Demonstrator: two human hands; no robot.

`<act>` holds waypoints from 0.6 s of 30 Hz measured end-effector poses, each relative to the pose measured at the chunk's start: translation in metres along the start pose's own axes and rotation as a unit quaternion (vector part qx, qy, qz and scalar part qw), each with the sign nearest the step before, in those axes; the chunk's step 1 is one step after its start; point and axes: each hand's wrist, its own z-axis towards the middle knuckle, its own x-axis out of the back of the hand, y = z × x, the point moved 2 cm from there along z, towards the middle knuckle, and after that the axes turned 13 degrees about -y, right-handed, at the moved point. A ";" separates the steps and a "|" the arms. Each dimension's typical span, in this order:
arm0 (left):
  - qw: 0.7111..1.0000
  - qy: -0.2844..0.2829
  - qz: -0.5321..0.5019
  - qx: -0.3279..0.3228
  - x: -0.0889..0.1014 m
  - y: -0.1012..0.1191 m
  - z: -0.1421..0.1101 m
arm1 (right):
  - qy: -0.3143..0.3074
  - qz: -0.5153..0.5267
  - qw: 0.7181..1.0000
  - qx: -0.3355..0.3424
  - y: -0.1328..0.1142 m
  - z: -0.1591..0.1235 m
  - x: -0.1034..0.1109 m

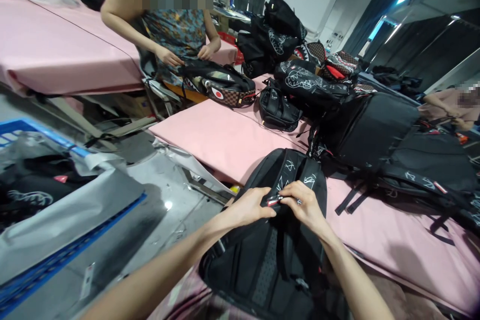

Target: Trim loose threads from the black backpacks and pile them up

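A black backpack (240, 275) with white scribble drawings lies in front of me, its far end on the pink table and its near end at my lap. Across its middle my left hand (249, 207) is closed on a shoulder strap (283, 177), thumb and fingers near a small red and white tag (272, 202). From the other side my right hand (303, 204) pinches the same strap beside the tag, close to something shiny. Exactly what lies under the right fingertips is hidden.
More black backpacks (375, 130) are heaped along the pink table (210, 132) to the right and back. Across from me a person (176, 35) handles a checkered bag (225, 91). At left stands a blue crate (80, 147) with bags and plastic sheeting.
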 end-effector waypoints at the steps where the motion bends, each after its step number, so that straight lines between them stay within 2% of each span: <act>1: 0.999 -0.019 -0.045 -0.014 0.000 0.004 -0.004 | 0.046 0.044 0.997 -0.035 0.003 -0.005 0.001; 3: 0.985 -0.076 -0.150 -0.049 -0.002 0.010 -0.011 | 0.139 0.123 0.978 -0.096 0.009 -0.015 0.000; 4: 0.974 -0.100 -0.193 -0.060 -0.003 0.012 -0.015 | 0.164 0.144 0.969 -0.114 0.009 -0.020 -0.002; 6: 0.961 -0.117 -0.242 -0.064 -0.006 0.012 -0.019 | 0.151 0.136 0.971 -0.123 0.005 -0.024 -0.010; 9: 0.966 -0.073 -0.242 -0.058 -0.011 0.008 -0.020 | 0.075 0.038 0.993 -0.085 -0.011 -0.019 -0.023; 11: 0.973 -0.052 -0.217 -0.050 -0.015 0.005 -0.018 | 0.048 -0.055 0.996 -0.048 -0.020 -0.012 -0.030; 15: 0.974 -0.044 -0.220 -0.045 -0.023 -0.001 -0.017 | 0.063 -0.228 0.972 -0.010 -0.027 -0.009 -0.044; 17: 0.957 -0.039 -0.277 -0.072 -0.026 -0.004 -0.019 | 0.097 -0.221 0.970 -0.007 -0.030 -0.021 -0.050; 18: 0.945 -0.039 -0.312 -0.089 -0.026 -0.005 -0.021 | 0.107 -0.179 0.978 -0.013 -0.032 -0.029 -0.052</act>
